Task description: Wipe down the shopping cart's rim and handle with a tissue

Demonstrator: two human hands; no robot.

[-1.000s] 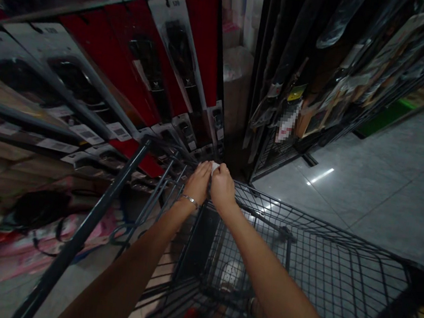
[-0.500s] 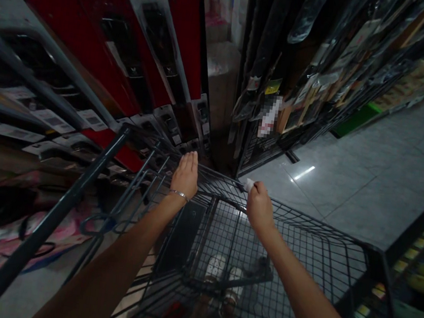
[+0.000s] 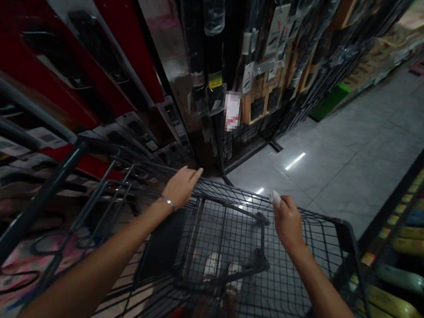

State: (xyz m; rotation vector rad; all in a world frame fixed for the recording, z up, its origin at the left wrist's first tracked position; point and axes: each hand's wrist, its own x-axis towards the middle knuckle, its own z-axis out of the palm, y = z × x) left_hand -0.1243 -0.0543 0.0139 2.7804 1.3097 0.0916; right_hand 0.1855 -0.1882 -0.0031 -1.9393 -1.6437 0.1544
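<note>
A dark wire shopping cart point(image 3: 283, 269) spans the lower view, its basket showing the floor and two light shoes point(image 3: 235, 276) through the mesh. My left hand point(image 3: 180, 188), with a bracelet at the wrist, rests at the cart's far rim; its fingers bend over toward the rim, and one finger points out. My right hand point(image 3: 287, 221) is closed around a small crumpled white item point(image 3: 275, 199), above the rim to the right. The cart's thick bar point(image 3: 37, 210) runs along the left side.
Packaged goods hang on a red panel point(image 3: 110, 9) at left. A black rack point(image 3: 246, 155) with bagged items stands ahead, a green bin point(image 3: 330, 103) beyond it. Shelves with rolled colourful items point(image 3: 420, 248) line the right. Grey tiled floor point(image 3: 351, 149) runs between.
The view has swung right, so the racks sit further left. My hands are further apart, the right one still with the white item. The cart has turned slightly in view.
</note>
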